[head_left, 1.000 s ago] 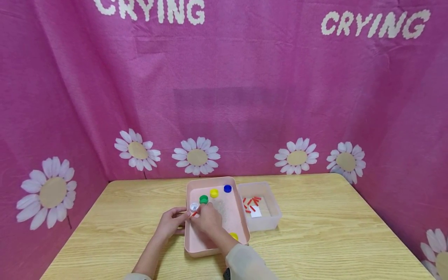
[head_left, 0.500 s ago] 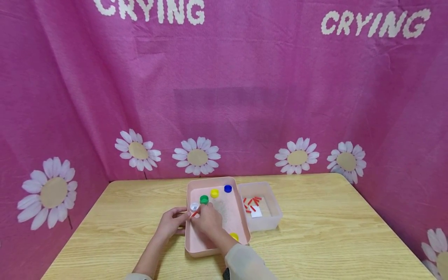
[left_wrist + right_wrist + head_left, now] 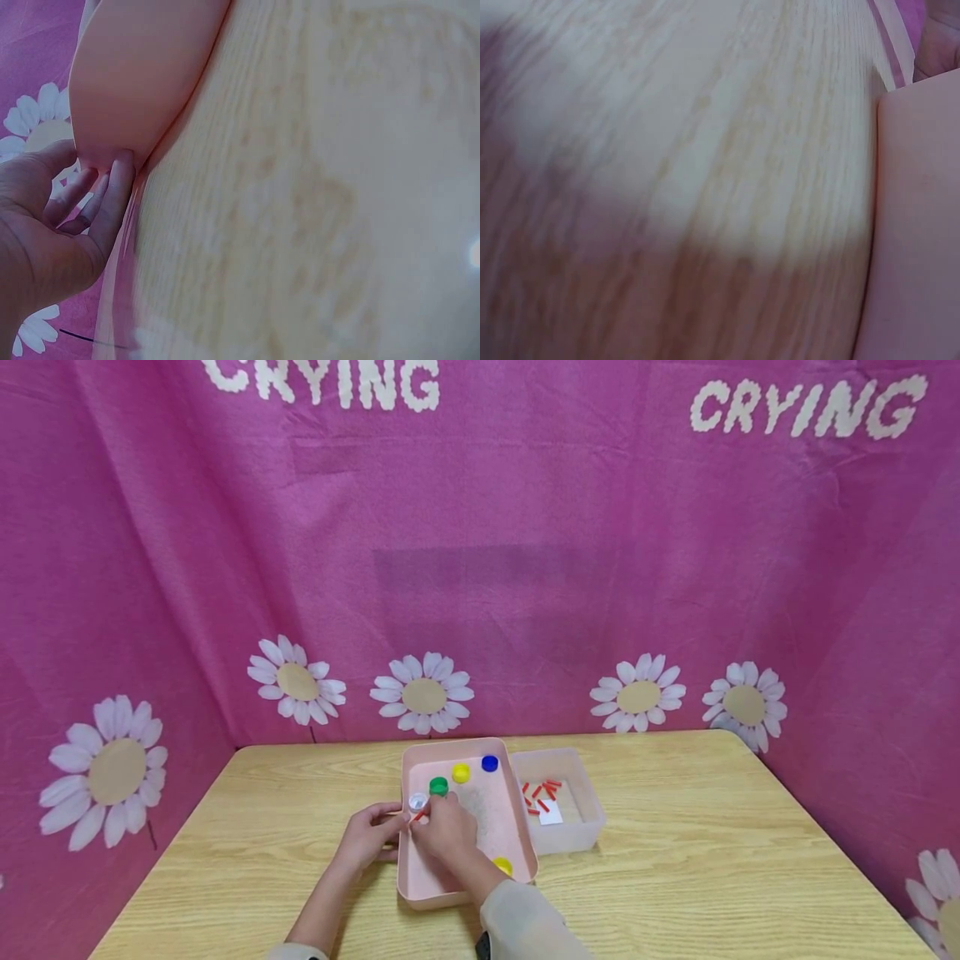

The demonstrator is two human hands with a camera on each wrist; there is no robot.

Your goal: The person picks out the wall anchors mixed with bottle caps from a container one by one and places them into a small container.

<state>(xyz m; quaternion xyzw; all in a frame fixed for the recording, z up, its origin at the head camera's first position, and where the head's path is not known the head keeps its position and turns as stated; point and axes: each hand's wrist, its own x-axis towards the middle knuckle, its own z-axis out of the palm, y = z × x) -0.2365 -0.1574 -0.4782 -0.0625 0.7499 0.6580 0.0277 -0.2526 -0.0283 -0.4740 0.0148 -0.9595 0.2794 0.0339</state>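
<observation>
In the head view, a pink tray [image 3: 416, 902] stands on the wooden table. My left hand [image 3: 367, 837] holds its left wall, the thumb at the rim and the fingers along the outside. The left wrist view has this hand [image 3: 56, 225] at the tray wall [image 3: 139, 90]. Inside the tray, my right hand [image 3: 448, 831] pinches a short red stick [image 3: 418, 816] by the left wall. Just beyond the stick sits a white cap [image 3: 417, 802]. A green cap [image 3: 438, 786] lies right at the right hand's fingertips. Part of the tray floor is hidden under that hand.
A yellow cap [image 3: 461, 772] and a blue cap [image 3: 490, 763] are toward the tray's far end; another yellow cap [image 3: 503, 866] is near the front right. A translucent box [image 3: 570, 835] beside the tray holds several red sticks [image 3: 552, 785] and a white card [image 3: 551, 812].
Both hands, the red stick and the tray hold nearly the same positions. The whole head view has shifted very slightly.
</observation>
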